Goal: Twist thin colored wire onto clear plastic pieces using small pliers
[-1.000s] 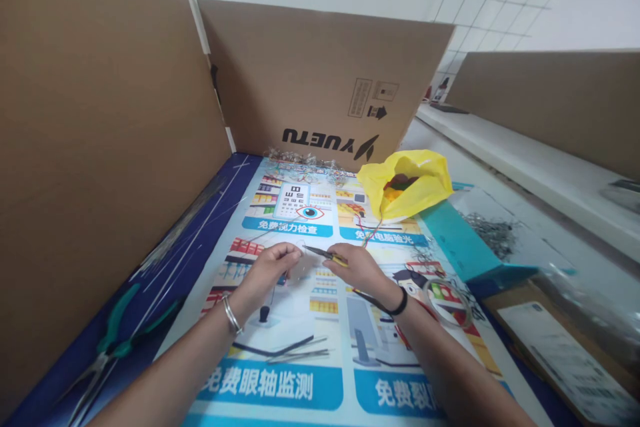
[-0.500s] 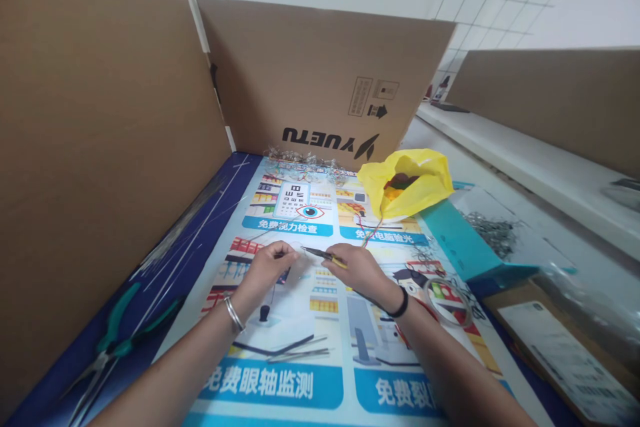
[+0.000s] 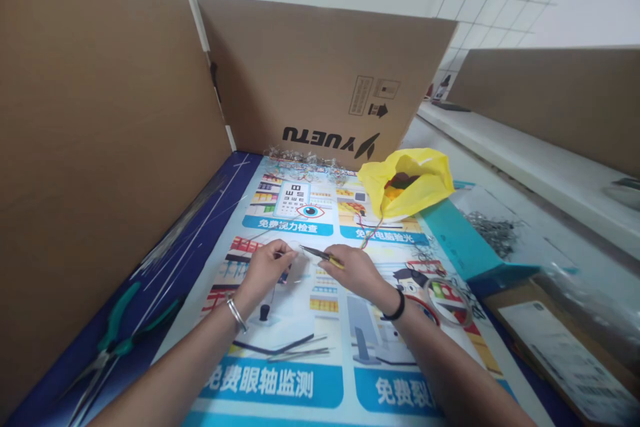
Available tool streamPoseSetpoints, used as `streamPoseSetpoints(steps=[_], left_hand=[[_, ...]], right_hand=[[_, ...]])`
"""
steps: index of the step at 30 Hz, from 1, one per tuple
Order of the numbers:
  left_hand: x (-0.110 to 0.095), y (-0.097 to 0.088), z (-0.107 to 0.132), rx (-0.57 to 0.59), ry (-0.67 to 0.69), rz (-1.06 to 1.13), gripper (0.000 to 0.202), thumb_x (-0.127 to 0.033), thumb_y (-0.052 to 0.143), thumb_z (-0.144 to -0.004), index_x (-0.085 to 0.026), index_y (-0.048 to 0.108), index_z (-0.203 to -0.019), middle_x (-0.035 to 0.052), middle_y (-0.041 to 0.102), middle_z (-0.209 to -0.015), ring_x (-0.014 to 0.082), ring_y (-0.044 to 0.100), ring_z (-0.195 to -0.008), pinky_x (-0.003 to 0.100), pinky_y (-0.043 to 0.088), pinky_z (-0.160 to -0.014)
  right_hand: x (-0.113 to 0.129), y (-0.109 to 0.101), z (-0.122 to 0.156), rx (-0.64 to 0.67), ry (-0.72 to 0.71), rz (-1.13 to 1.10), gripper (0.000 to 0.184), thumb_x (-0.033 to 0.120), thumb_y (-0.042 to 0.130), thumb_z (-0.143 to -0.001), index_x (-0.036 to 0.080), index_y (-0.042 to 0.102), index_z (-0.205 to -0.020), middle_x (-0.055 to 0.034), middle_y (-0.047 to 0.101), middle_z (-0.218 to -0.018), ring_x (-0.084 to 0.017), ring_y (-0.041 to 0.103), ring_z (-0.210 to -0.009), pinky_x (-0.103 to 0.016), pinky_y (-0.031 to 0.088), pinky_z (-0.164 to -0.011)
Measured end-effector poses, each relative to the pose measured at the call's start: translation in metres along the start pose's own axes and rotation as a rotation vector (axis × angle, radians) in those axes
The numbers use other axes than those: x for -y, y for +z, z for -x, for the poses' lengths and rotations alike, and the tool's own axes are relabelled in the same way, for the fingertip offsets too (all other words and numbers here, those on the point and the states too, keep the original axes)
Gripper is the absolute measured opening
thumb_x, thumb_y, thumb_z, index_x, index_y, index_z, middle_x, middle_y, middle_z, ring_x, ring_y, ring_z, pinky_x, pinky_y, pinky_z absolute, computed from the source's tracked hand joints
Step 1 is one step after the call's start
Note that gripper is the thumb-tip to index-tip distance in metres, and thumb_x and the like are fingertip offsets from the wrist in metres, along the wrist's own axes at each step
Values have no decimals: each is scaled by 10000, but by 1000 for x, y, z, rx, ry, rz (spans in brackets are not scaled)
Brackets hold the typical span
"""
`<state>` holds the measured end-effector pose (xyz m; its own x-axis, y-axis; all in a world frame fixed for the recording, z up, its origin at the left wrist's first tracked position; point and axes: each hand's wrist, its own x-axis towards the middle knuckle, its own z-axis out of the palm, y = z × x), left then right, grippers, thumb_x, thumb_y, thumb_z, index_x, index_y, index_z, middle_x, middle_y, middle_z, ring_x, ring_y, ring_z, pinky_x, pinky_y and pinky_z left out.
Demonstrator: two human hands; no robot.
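Note:
My left hand (image 3: 267, 268), with a silver bangle at its wrist, is closed in a pinch on what looks like a thin wire, too fine to make out fully. Yellow-handled needle-nose pliers (image 3: 320, 255) are gripped in my right hand (image 3: 356, 272), which wears a black band. The dark pointed jaws face left, with their tip a small gap from my left fingertips; I cannot tell whether the tip touches the wire. Below the hands, several short cut wires (image 3: 307, 351) lie on the printed sheet (image 3: 280, 407).
Green-handled pliers (image 3: 117, 340) and long straight wires (image 3: 175, 233) lie at left. Behind stand cardboard panels (image 3: 320, 67) with tangled wire (image 3: 305, 163) at their foot. A yellow bag (image 3: 425, 173), a wire coil (image 3: 450, 303), a blue box (image 3: 460, 247) and a labelled parcel (image 3: 555, 347) are at right.
The plier tip has shifted slightly up and left, with the right hand tilting a little. My left hand keeps its pinch almost in place.

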<state>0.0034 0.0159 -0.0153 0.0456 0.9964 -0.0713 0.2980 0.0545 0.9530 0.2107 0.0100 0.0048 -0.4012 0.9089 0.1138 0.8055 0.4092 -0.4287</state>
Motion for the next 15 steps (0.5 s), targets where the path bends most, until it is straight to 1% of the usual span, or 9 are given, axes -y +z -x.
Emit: streamPoseSetpoints(steps=[2,5,9,12,15], left_hand=[[-1,0,1,-31,17,-50,181,-341,574,-724,-180,549,-646,-43,510,-478,106,471,-424,198,348,-415],[0,-1,2,-95,94,-158,196,-351,553,-744,-188,544,-635,-40,528,-508,109,487,-451,202,351,-436],[2,0,2,-147,146,-259,188,-351,530,-764,-197,553,-658,-38,554,-540,117,505,-483,210,357,-468],[2,1,1,-162,151,-253,187,-344,535,-759,-197,554,-646,-34,562,-544,122,512,-494,217,363,-487],[2,1,2,-163,131,-195,190,-353,555,-744,-198,554,-633,-33,560,-536,126,513,-481,220,365,-479]], right_hand=[[3,0,0,10,14,-38,244,421,477,-871,206,584,-825,-8,636,-790,-140,573,-722,-225,327,-594],[8,3,0,13,46,-70,298,464,472,-867,195,569,-783,-6,623,-750,-136,562,-690,-224,311,-571],[11,6,0,-8,95,-75,320,509,520,-825,194,561,-785,-1,619,-746,-136,547,-670,-225,291,-554],[13,8,1,-20,115,-49,351,546,548,-789,195,556,-780,-1,615,-742,-140,532,-656,-230,277,-544],[12,9,1,-29,107,-38,349,544,537,-797,196,555,-781,-3,615,-751,-142,533,-662,-234,275,-545]])
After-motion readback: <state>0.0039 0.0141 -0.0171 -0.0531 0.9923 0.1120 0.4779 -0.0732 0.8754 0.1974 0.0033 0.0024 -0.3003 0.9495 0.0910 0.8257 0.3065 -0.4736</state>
